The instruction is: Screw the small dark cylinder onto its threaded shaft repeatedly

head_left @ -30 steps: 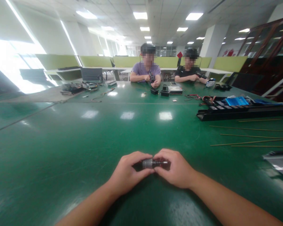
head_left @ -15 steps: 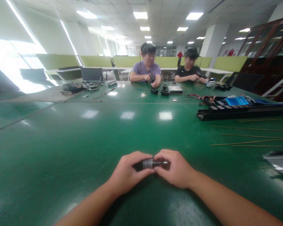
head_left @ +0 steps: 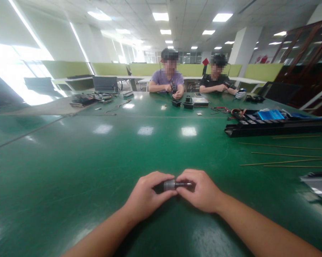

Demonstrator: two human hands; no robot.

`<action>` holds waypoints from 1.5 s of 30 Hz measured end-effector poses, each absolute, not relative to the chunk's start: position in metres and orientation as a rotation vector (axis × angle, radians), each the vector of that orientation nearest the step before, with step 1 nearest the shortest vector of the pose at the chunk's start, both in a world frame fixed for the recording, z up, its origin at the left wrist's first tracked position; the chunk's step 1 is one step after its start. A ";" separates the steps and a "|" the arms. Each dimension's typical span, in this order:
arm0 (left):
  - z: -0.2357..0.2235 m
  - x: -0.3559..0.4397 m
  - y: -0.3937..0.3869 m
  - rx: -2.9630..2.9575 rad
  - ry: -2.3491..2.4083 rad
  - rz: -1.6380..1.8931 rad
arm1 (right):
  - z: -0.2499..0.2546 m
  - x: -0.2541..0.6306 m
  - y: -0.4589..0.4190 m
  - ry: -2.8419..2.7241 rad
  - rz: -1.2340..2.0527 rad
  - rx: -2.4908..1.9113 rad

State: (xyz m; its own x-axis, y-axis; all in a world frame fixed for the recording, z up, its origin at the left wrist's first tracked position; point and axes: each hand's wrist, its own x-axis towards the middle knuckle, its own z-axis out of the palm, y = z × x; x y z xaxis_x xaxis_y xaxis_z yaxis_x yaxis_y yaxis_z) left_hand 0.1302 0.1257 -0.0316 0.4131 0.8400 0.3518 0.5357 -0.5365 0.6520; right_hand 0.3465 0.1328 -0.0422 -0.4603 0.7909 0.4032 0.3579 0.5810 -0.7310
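Note:
Low in the middle of the head view, my two hands meet around a small grey cylinder with a thin dark shaft (head_left: 169, 185). Its exact kind is not clear. My left hand (head_left: 147, 192) is closed round the thick grey end, thumb below and fingers above. The thumb and fingers of my right hand (head_left: 200, 189) close around the shaft side, where the two parts join. A shiny tip of the shaft shows inside the right hand's curl. Both hands are just above or on the green table (head_left: 110, 157); the palms hide part of the piece.
Several thin brass-coloured rods (head_left: 278, 153) lie at the right, with a grey metal part (head_left: 317, 184) nearer me. Behind them is a long black channel (head_left: 278, 128) with a blue packet (head_left: 270, 114). Two co-workers sit across the table by black boxes (head_left: 188, 105).
Both hands and the grey piece have barely shifted; the whole view has moved very slightly. The grip looks the same.

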 end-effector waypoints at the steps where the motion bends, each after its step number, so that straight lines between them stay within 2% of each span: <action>1: -0.031 0.130 0.126 2.235 1.174 0.923 | -0.042 0.347 0.133 -2.058 0.731 -0.913; 45: -0.031 0.128 0.126 2.199 1.243 0.923 | -0.042 0.348 0.135 -2.018 0.693 -1.000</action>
State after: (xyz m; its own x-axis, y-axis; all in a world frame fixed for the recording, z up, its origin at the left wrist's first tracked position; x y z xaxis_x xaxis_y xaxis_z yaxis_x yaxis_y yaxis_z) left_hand 0.1284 0.1261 -0.0313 0.3707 0.8677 0.3310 0.5679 -0.4938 0.6585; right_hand 0.3477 0.1355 -0.0418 -0.4000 0.8283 0.3923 0.4122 0.5449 -0.7302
